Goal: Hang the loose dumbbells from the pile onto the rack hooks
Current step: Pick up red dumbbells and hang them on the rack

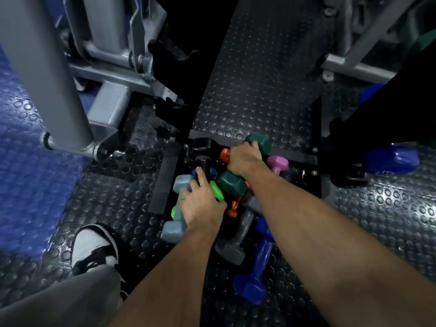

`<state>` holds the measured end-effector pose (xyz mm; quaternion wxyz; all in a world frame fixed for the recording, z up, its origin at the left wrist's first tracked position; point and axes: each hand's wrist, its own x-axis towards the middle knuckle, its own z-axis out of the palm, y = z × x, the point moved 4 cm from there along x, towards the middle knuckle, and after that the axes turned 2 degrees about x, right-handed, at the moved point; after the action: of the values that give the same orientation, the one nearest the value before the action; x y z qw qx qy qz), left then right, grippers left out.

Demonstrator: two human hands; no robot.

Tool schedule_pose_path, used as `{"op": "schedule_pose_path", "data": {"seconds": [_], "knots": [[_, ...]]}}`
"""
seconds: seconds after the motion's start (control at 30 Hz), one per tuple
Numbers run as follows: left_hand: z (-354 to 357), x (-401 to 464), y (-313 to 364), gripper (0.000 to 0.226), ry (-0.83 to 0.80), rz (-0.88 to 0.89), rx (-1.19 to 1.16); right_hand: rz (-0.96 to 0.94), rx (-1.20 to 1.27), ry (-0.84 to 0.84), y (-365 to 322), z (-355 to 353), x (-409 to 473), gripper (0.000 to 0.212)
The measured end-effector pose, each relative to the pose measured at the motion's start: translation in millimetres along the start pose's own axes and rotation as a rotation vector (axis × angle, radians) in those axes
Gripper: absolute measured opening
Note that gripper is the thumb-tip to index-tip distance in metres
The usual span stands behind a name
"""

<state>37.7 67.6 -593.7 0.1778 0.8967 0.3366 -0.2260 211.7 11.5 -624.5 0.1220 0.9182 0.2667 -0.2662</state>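
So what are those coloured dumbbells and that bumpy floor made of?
The dark green dumbbell and light blue dumbbell look vinyl- or neoprene-coated: smooth, soft sheen, rounded edges. The core is hidden. The floor looks like studded rubber matting, with glossy raised dots.

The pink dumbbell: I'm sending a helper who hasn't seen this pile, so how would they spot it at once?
Start at the black rack base on the studded floor, where the pile lies. The pink dumbbell sits at the pile's far right edge, just right of the right hand gripping the dark green dumbbell. It is the only pink one.
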Motion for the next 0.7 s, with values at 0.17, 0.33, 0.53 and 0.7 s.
{"op": "schedule_pose_path", "data": {"seconds": [0.17,0.33,0.53,0.7], "knots": [[3,-12,-5,0.114,0.039,-0.034,-0.073,-0.059,-0.014,0.035,2,-6,-6,0.046],[3,-11,-7,0.110,0.024,-0.030,-0.065,-0.058,0.048,-0.054,6,-8,-26,0.053],[2,-16,-4,0.108,0.015,-0.038,-0.016,0.017,0.144,-0.009,18,-6,-38,0.043],[-1,-17,-2,0.106,-0.020,-0.042,-0.008,0.008,0.292,0.026,18,-20,-49,0.039]]}}
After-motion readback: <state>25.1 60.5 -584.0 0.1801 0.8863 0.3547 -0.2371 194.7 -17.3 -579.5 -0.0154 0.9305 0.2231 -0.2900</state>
